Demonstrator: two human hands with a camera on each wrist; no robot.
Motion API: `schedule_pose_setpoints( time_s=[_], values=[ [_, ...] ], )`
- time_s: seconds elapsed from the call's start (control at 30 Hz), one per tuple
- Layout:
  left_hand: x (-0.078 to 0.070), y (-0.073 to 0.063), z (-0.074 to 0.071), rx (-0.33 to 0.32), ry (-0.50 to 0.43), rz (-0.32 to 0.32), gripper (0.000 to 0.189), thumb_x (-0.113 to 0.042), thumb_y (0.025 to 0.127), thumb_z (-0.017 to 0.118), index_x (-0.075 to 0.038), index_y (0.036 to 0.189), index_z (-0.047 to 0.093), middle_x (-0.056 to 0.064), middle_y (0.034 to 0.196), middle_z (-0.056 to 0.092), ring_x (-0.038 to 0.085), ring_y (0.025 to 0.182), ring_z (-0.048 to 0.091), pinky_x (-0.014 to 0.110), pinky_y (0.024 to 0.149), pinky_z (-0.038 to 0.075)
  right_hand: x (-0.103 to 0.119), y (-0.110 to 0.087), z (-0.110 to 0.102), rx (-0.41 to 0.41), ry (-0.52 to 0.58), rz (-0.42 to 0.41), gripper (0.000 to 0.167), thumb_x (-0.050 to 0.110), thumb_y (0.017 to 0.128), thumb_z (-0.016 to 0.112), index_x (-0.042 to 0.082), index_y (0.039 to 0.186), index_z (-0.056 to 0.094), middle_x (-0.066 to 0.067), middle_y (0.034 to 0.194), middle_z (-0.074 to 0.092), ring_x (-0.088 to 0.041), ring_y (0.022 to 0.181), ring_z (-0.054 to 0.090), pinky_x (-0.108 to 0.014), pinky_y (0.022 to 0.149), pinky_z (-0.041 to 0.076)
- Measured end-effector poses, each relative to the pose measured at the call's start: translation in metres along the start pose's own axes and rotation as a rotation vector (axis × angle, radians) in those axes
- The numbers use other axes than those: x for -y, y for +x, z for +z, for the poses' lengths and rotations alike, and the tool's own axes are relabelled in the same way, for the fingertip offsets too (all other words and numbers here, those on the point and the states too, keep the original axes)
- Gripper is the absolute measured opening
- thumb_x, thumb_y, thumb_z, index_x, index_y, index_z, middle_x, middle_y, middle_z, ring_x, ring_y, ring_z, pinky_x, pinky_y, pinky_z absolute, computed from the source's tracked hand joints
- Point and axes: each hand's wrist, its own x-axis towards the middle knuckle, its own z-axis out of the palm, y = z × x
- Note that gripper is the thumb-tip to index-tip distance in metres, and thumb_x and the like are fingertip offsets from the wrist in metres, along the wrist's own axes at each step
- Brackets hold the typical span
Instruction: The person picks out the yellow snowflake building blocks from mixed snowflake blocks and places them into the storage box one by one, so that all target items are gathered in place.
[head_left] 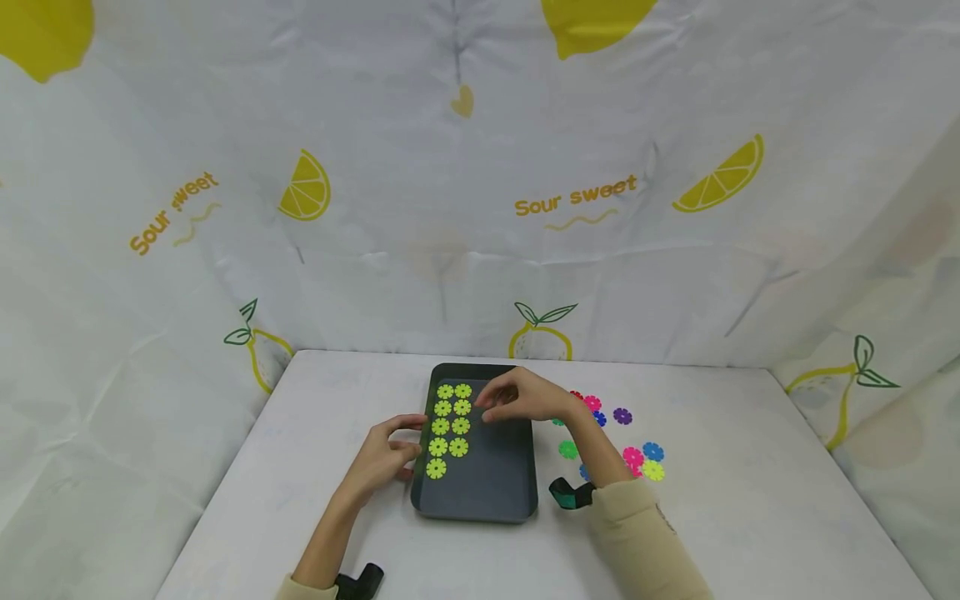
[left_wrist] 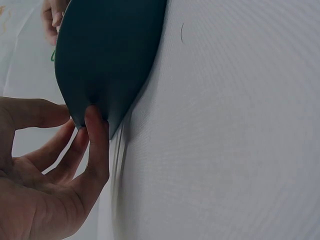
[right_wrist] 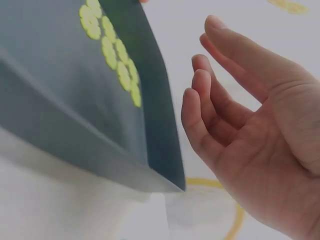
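Yellow notched plastic discs (head_left: 438, 447) lie in two columns along the left side of a dark grey tray (head_left: 487, 487). At the tray's left edge, my left hand (head_left: 375, 460) touches the rim and outer wall with loosely bent, spread fingers; the left wrist view shows the fingertips against that wall (left_wrist: 112, 55). Above the far part of the tray is my right hand (head_left: 531, 395), its fingers pointing left toward the right-hand column. Between the thumb and relaxed fingers of the right hand (right_wrist: 250, 115), the right wrist view shows nothing held.
Right of the tray, loose discs lie on the white table, among them a purple disc (head_left: 622, 416), a blue disc (head_left: 653, 451) and a green disc (head_left: 567, 449). My right forearm partly hides others. A lemon-print cloth (head_left: 412, 275) hangs behind the table.
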Motion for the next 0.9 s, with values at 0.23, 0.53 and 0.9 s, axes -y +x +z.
schedule_pose_setpoints(
  time_s=[0.23, 0.53, 0.9],
  values=[
    [-0.001, -0.001, 0.000, 0.005, -0.006, 0.001, 0.050, 0.000, 0.095, 0.068, -0.009, 0.144, 0.067, 0.018, 0.147, 0.064, 0.023, 0.100, 0.077, 0.040, 0.068, 0.067, 0.002, -0.026, -0.015, -0.091, -0.045, 0.026, 0.022, 0.021, 0.099, 0.079, 0.011, 0.120, 0.081, -0.006, 0.109, 0.081, -0.013, 0.090, 0.072, -0.025, 0.085, 0.063],
    [-0.001, -0.002, 0.000, -0.004, 0.000, 0.002, 0.051, 0.000, 0.095, 0.068, -0.010, 0.144, 0.067, 0.017, 0.148, 0.064, 0.022, 0.099, 0.077, 0.039, 0.067, 0.066, -0.003, -0.063, -0.033, -0.150, -0.063, 0.076, 0.023, 0.020, 0.101, 0.077, 0.010, 0.121, 0.079, -0.010, 0.116, 0.080, -0.024, 0.095, 0.072, -0.026, 0.086, 0.062],
    [-0.003, -0.004, 0.001, -0.003, 0.003, 0.008, 0.050, 0.000, 0.094, 0.068, -0.010, 0.143, 0.067, 0.018, 0.147, 0.064, 0.023, 0.100, 0.077, 0.039, 0.066, 0.066, -0.016, -0.108, -0.047, -0.187, -0.086, 0.105, 0.022, 0.016, 0.102, 0.075, 0.005, 0.121, 0.077, -0.013, 0.108, 0.078, -0.019, 0.090, 0.070, -0.023, 0.081, 0.061]
  ],
)
